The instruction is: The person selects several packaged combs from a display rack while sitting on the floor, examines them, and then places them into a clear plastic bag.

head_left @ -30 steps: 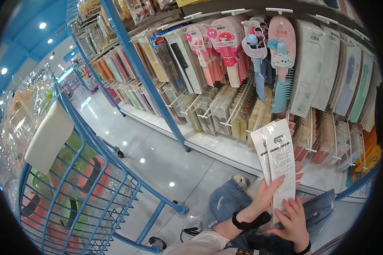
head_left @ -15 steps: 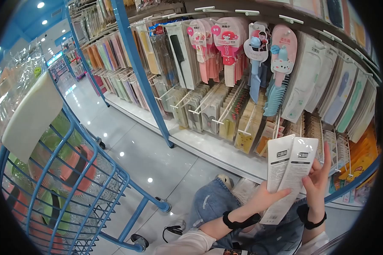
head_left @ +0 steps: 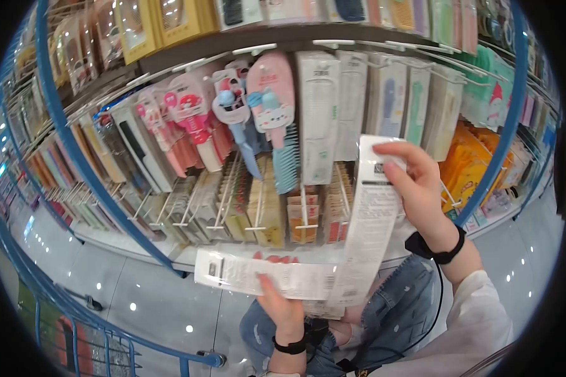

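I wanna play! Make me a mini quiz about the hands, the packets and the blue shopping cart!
1. True or false: the left hand is holding nothing.

2. Which stands more upright?
A) left packet
B) right packet
C) neither, both lie sideways

3. Fill in the missing word: each wrist wears a ____ band, and the right wrist's band sits below the right hand.

Key: 1. False, it holds the left packet. 2. B. 3. Black.

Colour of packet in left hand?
Packet in left hand: white, dark print on the visible face. Best in the head view.
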The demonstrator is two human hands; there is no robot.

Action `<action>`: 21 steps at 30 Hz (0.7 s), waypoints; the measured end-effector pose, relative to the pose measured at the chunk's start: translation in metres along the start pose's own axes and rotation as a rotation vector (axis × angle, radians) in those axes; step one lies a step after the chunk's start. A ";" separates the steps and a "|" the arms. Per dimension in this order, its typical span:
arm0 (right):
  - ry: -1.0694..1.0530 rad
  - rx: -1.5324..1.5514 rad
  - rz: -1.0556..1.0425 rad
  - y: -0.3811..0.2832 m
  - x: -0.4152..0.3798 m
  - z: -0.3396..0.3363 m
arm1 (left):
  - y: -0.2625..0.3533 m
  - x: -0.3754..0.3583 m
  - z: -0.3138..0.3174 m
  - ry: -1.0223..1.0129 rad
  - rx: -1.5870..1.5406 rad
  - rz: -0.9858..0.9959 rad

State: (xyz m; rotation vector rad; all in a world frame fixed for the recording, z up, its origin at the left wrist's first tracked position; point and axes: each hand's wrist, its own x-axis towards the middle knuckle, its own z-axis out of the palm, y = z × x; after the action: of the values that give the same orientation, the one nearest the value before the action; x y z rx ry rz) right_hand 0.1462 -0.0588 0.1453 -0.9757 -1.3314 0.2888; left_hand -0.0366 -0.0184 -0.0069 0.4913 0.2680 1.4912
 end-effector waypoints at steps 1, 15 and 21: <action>0.029 0.033 -0.030 -0.002 0.007 -0.001 | 0.002 0.001 0.000 0.064 0.010 0.026; 0.278 0.237 -0.198 0.005 0.034 -0.013 | -0.006 0.004 -0.001 0.159 -0.030 0.261; 0.250 0.462 -0.122 0.002 0.044 -0.055 | 0.001 0.025 -0.034 0.259 -0.105 0.273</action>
State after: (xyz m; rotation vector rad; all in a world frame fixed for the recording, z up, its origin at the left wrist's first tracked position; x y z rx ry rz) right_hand 0.2084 -0.0518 0.1777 -0.5202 -1.0274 0.3501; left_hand -0.0511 0.0114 -0.0328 0.2556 0.3332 1.8292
